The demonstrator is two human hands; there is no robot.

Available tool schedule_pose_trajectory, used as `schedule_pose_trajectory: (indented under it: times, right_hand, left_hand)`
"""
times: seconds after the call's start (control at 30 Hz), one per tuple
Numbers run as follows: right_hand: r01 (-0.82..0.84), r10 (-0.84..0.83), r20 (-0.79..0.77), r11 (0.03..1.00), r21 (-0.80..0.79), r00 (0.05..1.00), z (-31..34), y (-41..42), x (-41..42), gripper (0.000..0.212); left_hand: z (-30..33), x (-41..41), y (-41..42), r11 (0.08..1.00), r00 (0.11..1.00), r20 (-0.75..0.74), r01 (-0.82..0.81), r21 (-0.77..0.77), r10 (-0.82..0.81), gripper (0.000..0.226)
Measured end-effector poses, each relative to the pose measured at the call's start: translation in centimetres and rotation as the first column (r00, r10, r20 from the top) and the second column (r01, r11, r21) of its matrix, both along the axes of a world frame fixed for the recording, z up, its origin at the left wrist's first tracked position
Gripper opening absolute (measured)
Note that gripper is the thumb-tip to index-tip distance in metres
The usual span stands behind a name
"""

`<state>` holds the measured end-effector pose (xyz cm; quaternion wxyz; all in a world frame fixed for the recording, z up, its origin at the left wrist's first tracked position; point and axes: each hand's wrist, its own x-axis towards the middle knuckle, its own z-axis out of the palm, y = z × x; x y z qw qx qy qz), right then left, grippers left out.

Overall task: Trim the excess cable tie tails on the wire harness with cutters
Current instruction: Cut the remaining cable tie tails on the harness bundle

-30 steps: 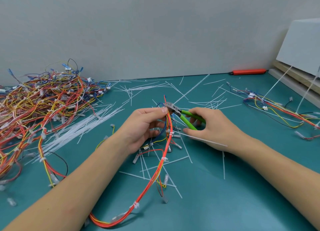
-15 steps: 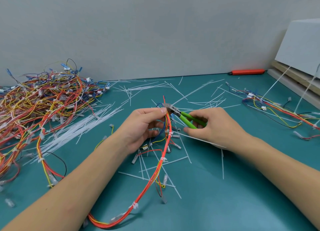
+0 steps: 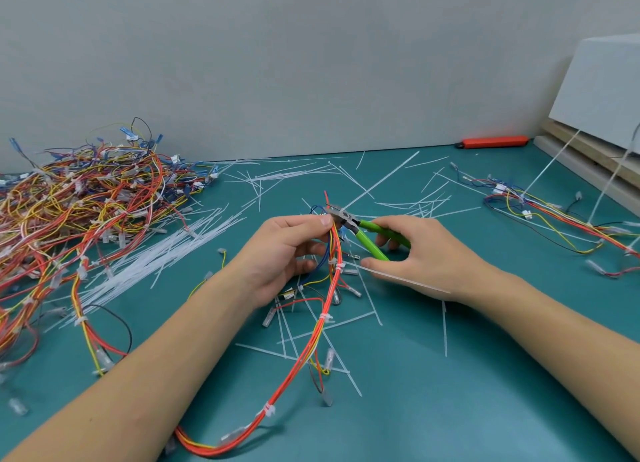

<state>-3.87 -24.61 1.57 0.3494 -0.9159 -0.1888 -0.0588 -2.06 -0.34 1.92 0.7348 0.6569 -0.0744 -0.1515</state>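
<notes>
My left hand (image 3: 284, 253) grips the upper part of an orange, red and yellow wire harness (image 3: 311, 343), which curves down toward the bottom left and carries several white cable ties. My right hand (image 3: 426, 257) holds green-handled cutters (image 3: 363, 233); their metal jaws sit against the harness just above my left thumb. A long white cable tie tail (image 3: 405, 280) juts right from a tie on the harness and passes under my right hand.
A large heap of tangled harnesses (image 3: 79, 212) fills the left of the teal table (image 3: 485, 375). Cut white tie tails (image 3: 166, 257) litter the middle. More harnesses (image 3: 554, 215) lie at right, an orange tool (image 3: 495, 142) by the wall, a grey box (image 3: 602, 90) far right.
Both hands and the cutters have stayed almost in place at the harness; my right fingers have shifted slightly on the green handles.
</notes>
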Motion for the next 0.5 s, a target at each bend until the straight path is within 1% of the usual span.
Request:
schedule_pose_trajectory:
  times: [0.07,0.1,0.23,0.27,0.4,0.5]
  right_hand:
    - [0.033,-0.033,-0.005,0.999,0.006,0.999,-0.05,-0.21,0.25,0.026]
    - [0.045,-0.045,-0.011,0.999,0.001,0.999,-0.06,-0.32,0.37,0.023]
    - [0.054,-0.054,-0.008,0.999,-0.009,0.999,-0.24,-0.29,0.39,0.023]
    - [0.045,-0.045,-0.014,0.999,0.0,0.999,-0.27,-0.21,0.31,0.025]
    - [0.001,0.0,-0.039,1.0,0.007,0.999,-0.08,0.08,-0.06,0.047]
    - [-0.009,0.008,-0.035,1.0,-0.006,0.999,0.03,-0.06,-0.07,0.05]
  left_hand:
    - [0.0,-0.03,-0.05,1.0,1.0,0.001,0.002,-0.001,-0.002,0.029]
    - [0.01,-0.04,-0.08,1.0,1.0,-0.001,0.003,-0.002,-0.003,0.029]
    - [0.09,-0.07,-0.13,1.0,1.0,-0.005,-0.006,0.003,0.006,0.024]
    - [0.09,-0.06,-0.15,1.0,1.0,-0.009,-0.011,0.002,0.011,0.023]
    - [0.09,-0.07,-0.07,1.0,1.0,-0.014,-0.023,0.0,0.023,0.017]
    - [0.08,-0.04,-0.1,1.0,1.0,-0.015,-0.025,0.013,0.025,0.016]
